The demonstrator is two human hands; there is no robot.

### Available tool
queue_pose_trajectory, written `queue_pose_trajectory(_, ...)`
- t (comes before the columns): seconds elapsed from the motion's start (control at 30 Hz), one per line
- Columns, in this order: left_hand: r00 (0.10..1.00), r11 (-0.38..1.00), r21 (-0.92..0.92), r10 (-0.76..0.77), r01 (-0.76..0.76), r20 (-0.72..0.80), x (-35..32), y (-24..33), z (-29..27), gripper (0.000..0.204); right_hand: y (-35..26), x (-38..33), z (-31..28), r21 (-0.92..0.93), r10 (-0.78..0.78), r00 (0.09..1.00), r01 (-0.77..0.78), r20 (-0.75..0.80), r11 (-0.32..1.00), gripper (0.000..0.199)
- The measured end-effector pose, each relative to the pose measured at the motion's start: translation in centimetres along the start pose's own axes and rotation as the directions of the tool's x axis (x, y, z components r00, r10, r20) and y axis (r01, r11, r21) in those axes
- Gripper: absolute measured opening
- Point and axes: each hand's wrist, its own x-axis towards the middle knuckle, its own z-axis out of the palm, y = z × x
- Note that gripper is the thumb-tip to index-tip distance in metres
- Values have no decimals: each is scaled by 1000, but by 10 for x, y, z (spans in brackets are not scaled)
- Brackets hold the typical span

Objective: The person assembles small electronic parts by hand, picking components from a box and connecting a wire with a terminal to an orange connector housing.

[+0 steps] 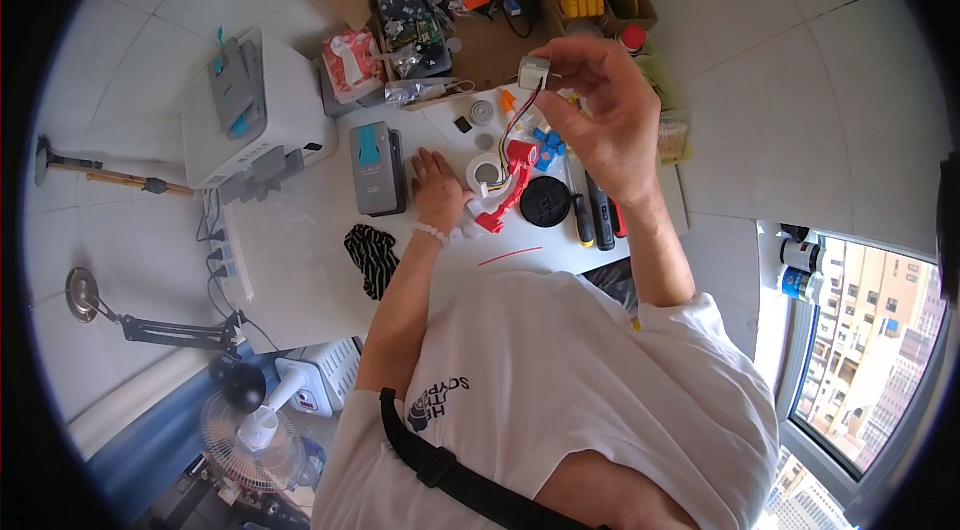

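My right hand [612, 120] is raised over the desk and pinches a small boxy motor [533, 73] between thumb and fingers. From it a bundle of thin coloured wires [504, 142] hangs down to a white connector near the desk. My left hand [437, 192] rests on the desk with its fingers stretched out, beside a white ring-shaped part [484, 171]. Just right of that part lies a red curved plastic piece [518, 170]. A round black lid-like disc [545, 201] and small blue plastic pieces [548, 147] lie near it.
Screwdriver-like tools [600, 215] lie right of the disc. A grey box-shaped device [379, 170] stands left of my left hand, with a striped black cloth [372, 260] nearer me. Behind are a cardboard box [490, 45] of parts and a white printer [262, 110].
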Motion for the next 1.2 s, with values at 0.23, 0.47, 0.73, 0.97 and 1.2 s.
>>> queue_pose_trajectory(0.23, 1000, 999, -52, -2, 1, -28, 0, -1, 1, 98, -3, 0, 7, -403, -277, 961, 244, -25, 882, 36)
queue_pose_trajectory(0.47, 1000, 998, -57, 3, -4, -21, 2, -2, 2, 103, -1, -3, 10, -374, -163, 987, 149, -5, 915, 39)
queue_pose_trajectory(0.73, 998, 999, -50, 8, -11, -68, -2, 0, 0, 98, 37, -2, 5, -143, 31, 997, -42, -77, 989, 36)
queue_pose_trajectory(0.97, 999, 998, -32, -49, 49, 10, 1, 5, -10, 99, 88, 12, -3, 272, 439, 898, -425, 13, 863, 29)
queue_pose_trajectory(1.2, 992, 994, -10, -106, 107, 61, 6, 8, -14, 100, 142, 34, 4, 614, 547, 818, -527, 178, 588, 28)
